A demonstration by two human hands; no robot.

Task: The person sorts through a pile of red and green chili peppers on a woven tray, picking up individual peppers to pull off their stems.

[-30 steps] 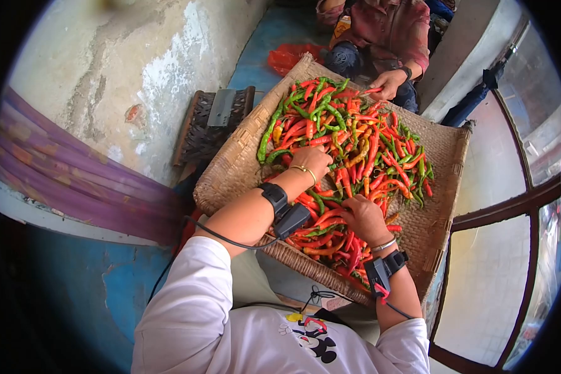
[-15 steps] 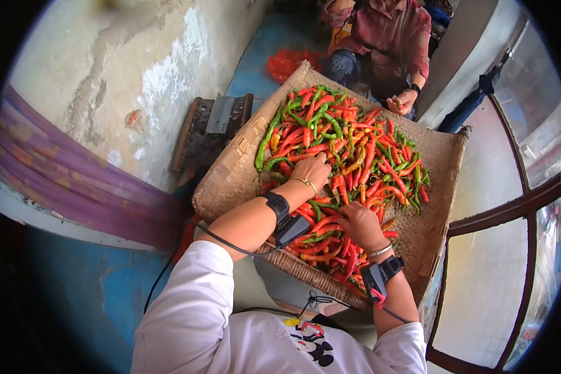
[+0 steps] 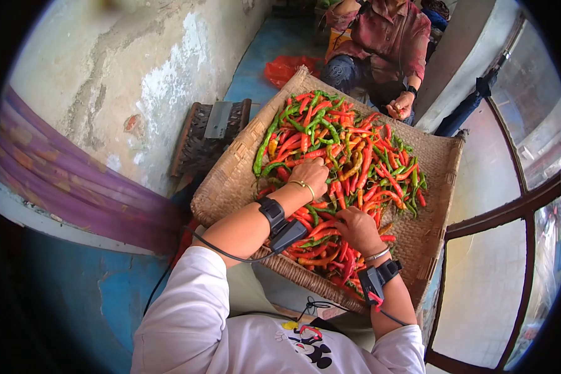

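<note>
A woven tray (image 3: 227,177) holds a broad pile of red, orange and green chili peppers (image 3: 361,168). Over the pile's left-centre lies my left hand (image 3: 310,176), its fingers curled down among the peppers; whatever is between the fingertips is hidden. My right hand (image 3: 356,227) is closed at the near part of the pile, touching peppers, with its fingertips out of sight beneath it. Red peppers (image 3: 318,255) lie between my hands and the tray's near edge. Green peppers (image 3: 269,138) are bunched at the upper left.
A seated person (image 3: 380,43) in a red shirt is beyond the tray, hands near its far edge. A red plastic bag (image 3: 283,70) lies on the blue floor. A dark slatted object (image 3: 196,134) stands left, by the wall. Framed glass panes (image 3: 480,287) are at right.
My left hand has shifted very slightly, staying curled in the pile. The tray appears slightly lower and further left in view. The other person's arms have moved a little.
</note>
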